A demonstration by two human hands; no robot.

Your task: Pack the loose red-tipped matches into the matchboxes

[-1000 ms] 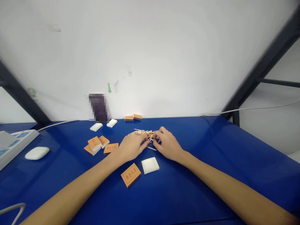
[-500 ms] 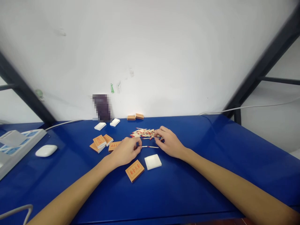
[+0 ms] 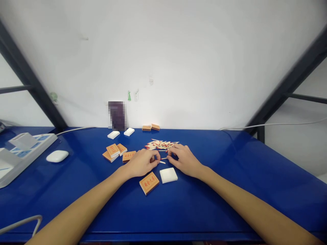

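Matchstick [image 3: 164, 158] between left grip [image 3: 143, 163], right grip [image 3: 185, 160]

The only print in view is a row of red Chinese characters on the orange matchbox cover [image 3: 149, 183] lying just beside the left hand [image 3: 143, 162]. The characters are too small to read with certainty. The same red print stands on the three orange matchboxes [image 3: 113, 150] farther left, equally unreadable. The two matchboxes by the wall [image 3: 146, 128] show no legible marks. The power strip [image 3: 25, 149] carries blue panels, with no lettering that can be made out.
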